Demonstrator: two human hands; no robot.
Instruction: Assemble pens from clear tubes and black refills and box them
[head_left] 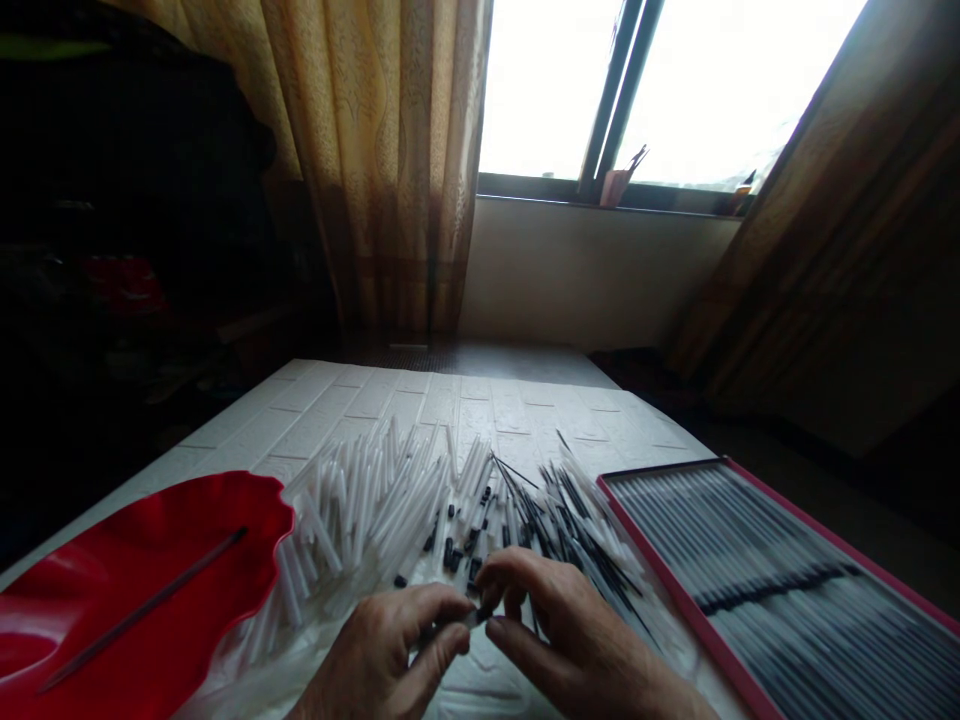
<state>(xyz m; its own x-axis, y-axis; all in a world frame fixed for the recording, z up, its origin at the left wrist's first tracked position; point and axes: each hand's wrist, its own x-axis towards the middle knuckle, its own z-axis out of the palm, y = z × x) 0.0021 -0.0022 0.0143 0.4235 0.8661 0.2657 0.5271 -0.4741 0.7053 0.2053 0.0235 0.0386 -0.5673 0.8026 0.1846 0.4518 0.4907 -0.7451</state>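
Observation:
Near the front of the table, my left hand (pixel 390 650) is closed in a pinch on a thin clear tube (pixel 474 619), mostly hidden by the fingers. Opposite it, my right hand (pixel 574 630) has its fingers curled around a small black piece (pixel 485 612) at the tube's end; whether it is seated there I cannot tell. Just beyond both hands lie several small black caps (pixel 451 556). Clear plastic tubes (pixel 360 505) are heaped at the left, and thin dark rods (pixel 589 545) are piled behind my right hand.
A red scalloped tray (pixel 240 600) at the left holds one slim pen-like stick (pixel 150 610). At the right, a pink-edged box (pixel 675 600) is filled with rows of similar sticks. The white brick-patterned tabletop (pixel 517 410) extends toward a window and curtains (pixel 375 150).

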